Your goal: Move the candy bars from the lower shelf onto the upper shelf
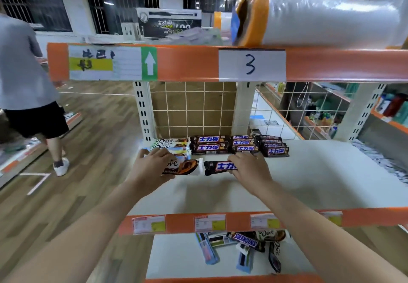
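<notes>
The left hand [152, 165] grips one white Dove bar [187, 167] by its left end; the right hand [249, 169] pinches one brown Snickers bar [217, 167] by its right end; both bars sit just above the upper shelf [320, 172], end to end between the hands; behind them lie rows of Dove bars [171, 144] and about ten Snickers bars [238, 145]; roughly six bars [245, 246] lie scattered on the lower shelf [176, 256].

White upper shelf [309, 179]: rows of Dove bars [171, 144] and Snickers bars [239, 145] at back. Lower shelf [176, 256]: loose candy bars [245, 242].
</notes>
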